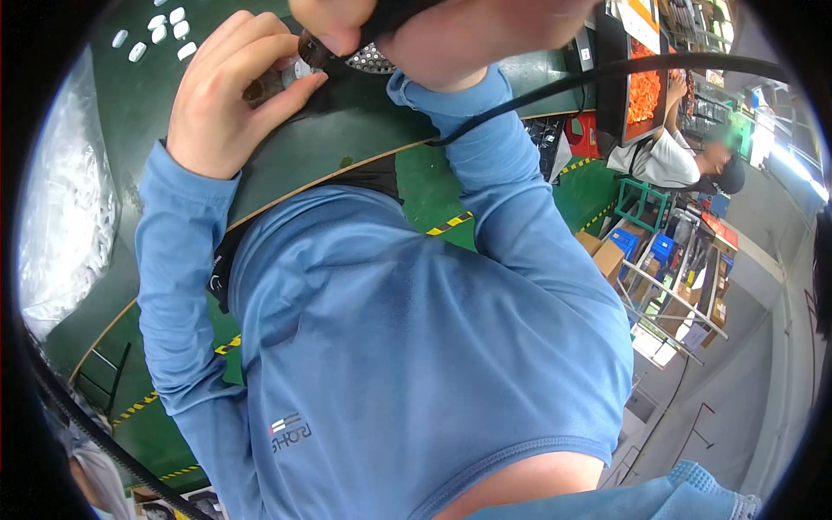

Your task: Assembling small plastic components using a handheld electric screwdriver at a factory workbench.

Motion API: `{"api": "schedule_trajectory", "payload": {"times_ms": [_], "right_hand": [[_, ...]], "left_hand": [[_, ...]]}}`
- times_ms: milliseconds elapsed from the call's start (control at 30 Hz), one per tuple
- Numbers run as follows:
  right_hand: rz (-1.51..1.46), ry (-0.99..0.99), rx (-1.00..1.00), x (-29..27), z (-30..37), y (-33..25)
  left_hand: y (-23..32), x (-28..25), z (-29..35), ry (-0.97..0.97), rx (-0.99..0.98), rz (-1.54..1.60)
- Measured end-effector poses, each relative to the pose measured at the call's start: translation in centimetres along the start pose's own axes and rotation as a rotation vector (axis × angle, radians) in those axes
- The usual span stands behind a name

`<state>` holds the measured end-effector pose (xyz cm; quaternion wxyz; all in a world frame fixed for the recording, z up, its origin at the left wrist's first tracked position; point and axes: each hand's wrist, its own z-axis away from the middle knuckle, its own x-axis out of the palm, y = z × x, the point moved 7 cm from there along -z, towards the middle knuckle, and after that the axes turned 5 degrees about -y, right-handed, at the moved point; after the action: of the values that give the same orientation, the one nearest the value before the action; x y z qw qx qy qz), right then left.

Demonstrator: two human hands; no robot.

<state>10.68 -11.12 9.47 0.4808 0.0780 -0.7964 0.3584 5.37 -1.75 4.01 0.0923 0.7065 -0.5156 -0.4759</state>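
Observation:
My left hand [221, 100] is curled at the table edge, its fingers and thumb closed round a small clear-and-brown piece [299, 71], mostly hidden by the fingers. Close beside it, my right hand [485, 39] grips a black object [403, 12] that runs off the top of the picture, so its kind cannot be made out. Under the right hand shows a perforated metal part [371, 59]. A dark brown rounded part [314, 50] sits between the two hands; which hand bears it is unclear.
Several small white oval pieces [159, 35] lie on the green table [347, 130]. A clear plastic bag of white pieces [74, 208] is at the left. A black cable [607, 69] crosses at right. Beyond are a tray of orange parts [643, 94], another person [676, 160] and shelves [676, 277].

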Motion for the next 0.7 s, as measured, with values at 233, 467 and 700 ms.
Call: {"api": "schedule_trajectory", "payload": {"times_ms": [233,467,700], "right_hand": [[0.637,-0.134,0.024,0.6,-0.5,-1.2],[0.552,-0.171,-0.053,0.1,-0.3,-1.5],[0.550,-0.214,-0.239,-0.4,0.6,-2.1]], "left_hand": [[-1.5,0.3,0.9,-0.041,-0.196,0.047],[-0.8,0.5,0.2,-0.093,-0.067,-0.056],[0.2,0.0,-0.2,0.024,0.051,-0.017]]}}
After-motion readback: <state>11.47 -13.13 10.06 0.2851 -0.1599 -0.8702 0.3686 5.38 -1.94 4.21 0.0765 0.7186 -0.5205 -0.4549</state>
